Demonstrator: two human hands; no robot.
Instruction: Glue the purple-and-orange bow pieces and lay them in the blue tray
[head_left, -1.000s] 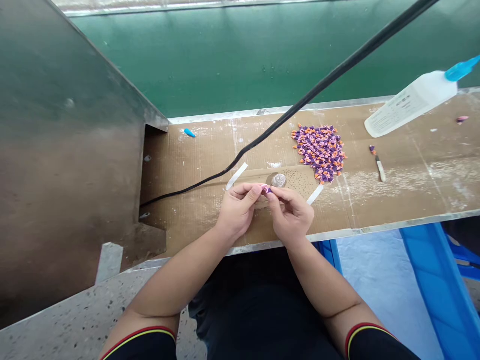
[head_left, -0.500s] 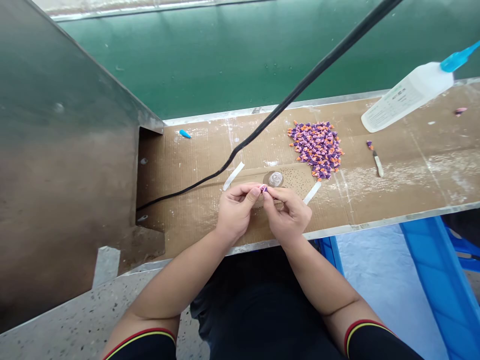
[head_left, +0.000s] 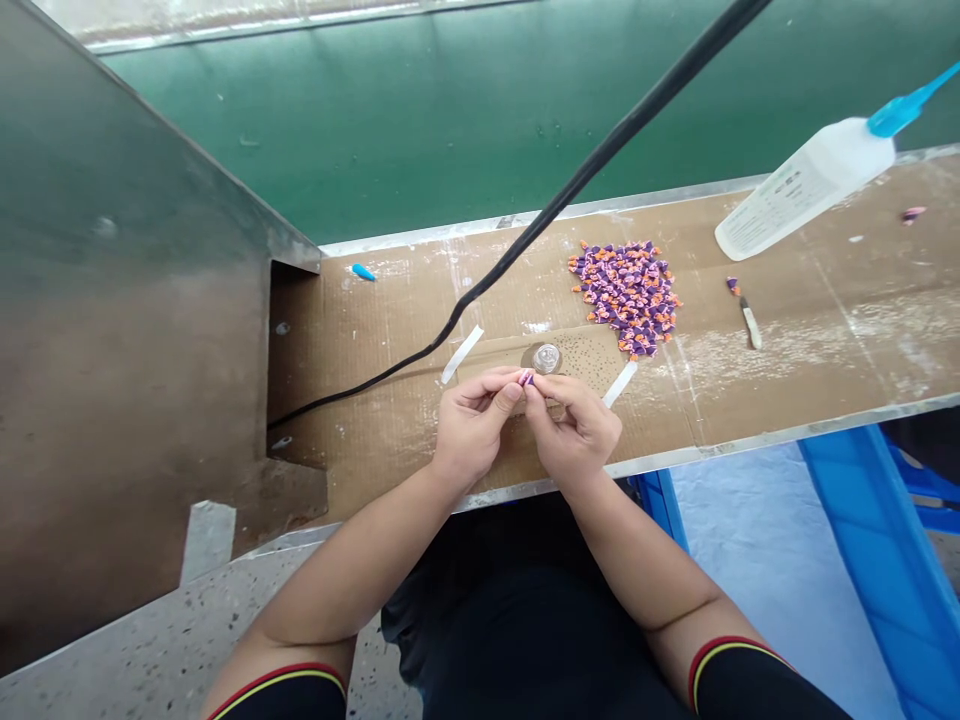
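My left hand and my right hand meet fingertip to fingertip over the cardboard-covered bench. Between them they pinch one small purple piece. Just beyond the fingertips a small clear round cap sits on the cardboard. A heap of several purple and orange pieces lies further back to the right.
A black cable runs diagonally from the top right down to the left. A white squeeze bottle with a blue nozzle lies at the right. A small stick, a blue cap and two white tape strips lie around. A metal panel stands left.
Both hands stay together on the purple piece with only small finger movement. The view has shifted slightly, so the bench items sit a little further left.
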